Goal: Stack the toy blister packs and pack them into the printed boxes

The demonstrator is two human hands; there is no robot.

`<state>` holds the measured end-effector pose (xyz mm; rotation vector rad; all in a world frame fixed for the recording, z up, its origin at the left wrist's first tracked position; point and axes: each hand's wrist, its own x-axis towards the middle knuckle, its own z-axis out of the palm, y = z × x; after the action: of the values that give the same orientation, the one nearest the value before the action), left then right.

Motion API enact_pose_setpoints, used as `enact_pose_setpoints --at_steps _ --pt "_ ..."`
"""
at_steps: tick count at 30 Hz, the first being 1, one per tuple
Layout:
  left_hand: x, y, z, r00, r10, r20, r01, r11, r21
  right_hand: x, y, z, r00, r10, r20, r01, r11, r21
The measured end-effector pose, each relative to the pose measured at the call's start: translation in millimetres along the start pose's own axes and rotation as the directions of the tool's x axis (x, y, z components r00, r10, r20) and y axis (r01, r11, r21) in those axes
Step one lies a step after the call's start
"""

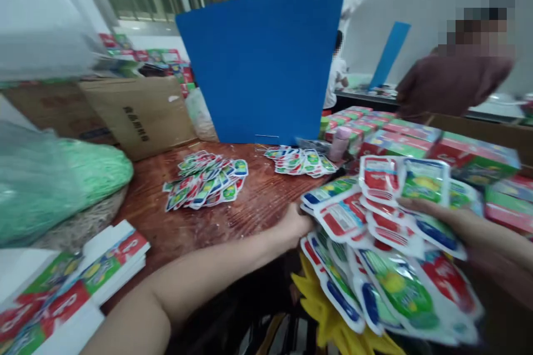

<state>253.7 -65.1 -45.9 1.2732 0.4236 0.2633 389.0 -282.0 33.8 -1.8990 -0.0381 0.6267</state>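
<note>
A large bundle of colourful sachets (387, 249), red, green and blue, sits between my two hands at the right. My left hand (293, 224) grips the bundle's left edge, fingers hidden under the packets. My right hand (441, 219) lies across the top of the bundle from the right, fingers stretched over the packets and pressing them. The bundle hangs just past the front edge of the wooden table (250, 205), above something yellow (328, 316). The picture is smeared by motion.
Two loose piles of sachets (206, 180) (302, 161) lie on the table. A blue board (266, 61) stands behind them. Cardboard box (139, 113) and green bag (62, 183) at left, flat cartons (70, 283) front left, stacked boxes (420, 141) at right. A person (453, 77) stands behind.
</note>
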Motion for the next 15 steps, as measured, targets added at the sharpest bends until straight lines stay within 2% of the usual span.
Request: enact_pose_setpoints --at_steps 1,2,3,5,8,10,12,13,15 --pt "5 16 -26.3 0.998 0.046 -0.053 -0.041 0.996 0.080 9 -20 28 0.998 0.010 0.064 -0.014 0.998 0.067" --pt "10 32 -53.0 0.990 0.094 -0.102 -0.072 0.977 0.203 17 -39 57 0.988 -0.012 0.155 -0.006 0.993 0.116" --pt "13 50 -79.8 0.983 0.122 -0.137 -0.084 0.963 0.257 24 -57 87 0.973 -0.048 0.225 0.010 0.986 0.167" --pt "19 86 -131.6 0.958 0.196 -0.211 -0.102 0.916 0.388 38 -89 145 0.946 -0.130 0.297 0.041 0.957 0.286" --pt "21 139 -200.1 0.897 0.301 -0.324 -0.088 0.840 0.535 56 -126 226 0.874 -0.141 0.465 -0.067 0.913 0.402" --pt "20 170 -238.0 0.845 0.370 -0.386 -0.054 0.777 0.627 66 -142 275 0.826 -0.150 0.543 -0.134 0.884 0.448" --pt "18 194 -269.7 0.790 0.433 -0.434 -0.008 0.714 0.700 76 -152 318 0.798 -0.155 0.583 -0.170 0.870 0.463" --pt "18 203 -283.5 0.755 0.481 -0.445 0.027 0.656 0.754 80 -153 338 0.791 -0.154 0.592 -0.180 0.866 0.466" --pt "21 212 -307.3 0.682 0.597 -0.423 0.137 0.464 0.875 88 -150 375 0.793 -0.144 0.592 -0.194 0.861 0.470"
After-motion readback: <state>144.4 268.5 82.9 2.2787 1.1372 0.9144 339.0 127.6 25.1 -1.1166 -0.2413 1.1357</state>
